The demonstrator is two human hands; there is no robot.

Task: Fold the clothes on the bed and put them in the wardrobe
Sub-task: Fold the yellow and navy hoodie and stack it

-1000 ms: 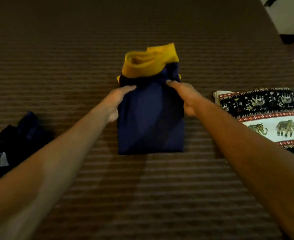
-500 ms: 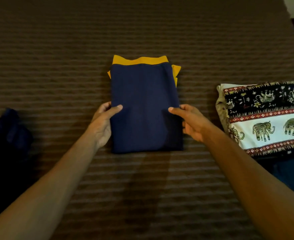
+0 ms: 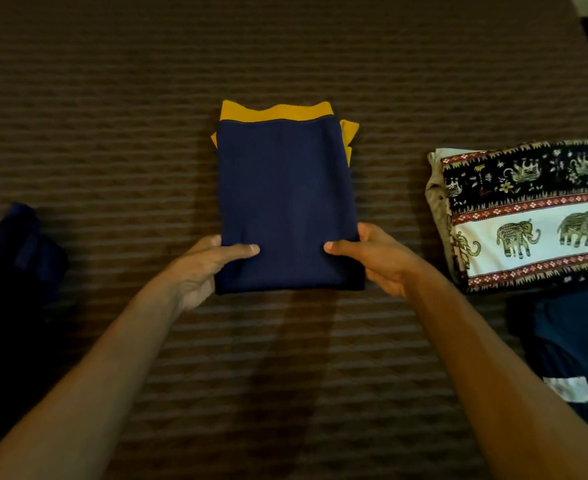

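Fold done: a second ago we were pressing the yellow top flat at the far end; now our left hand (image 3: 204, 268) and right hand (image 3: 372, 256) have slid to the near corners of the navy garment (image 3: 285, 202), each pinching an edge, thumb on top; it lies flat mid-bed (image 3: 112, 98); likely lift next. Elephant-print stack (image 3: 528, 216) sits right, unfolded dark clothes (image 3: 19, 251) left; path clear; wardrobe out of view.
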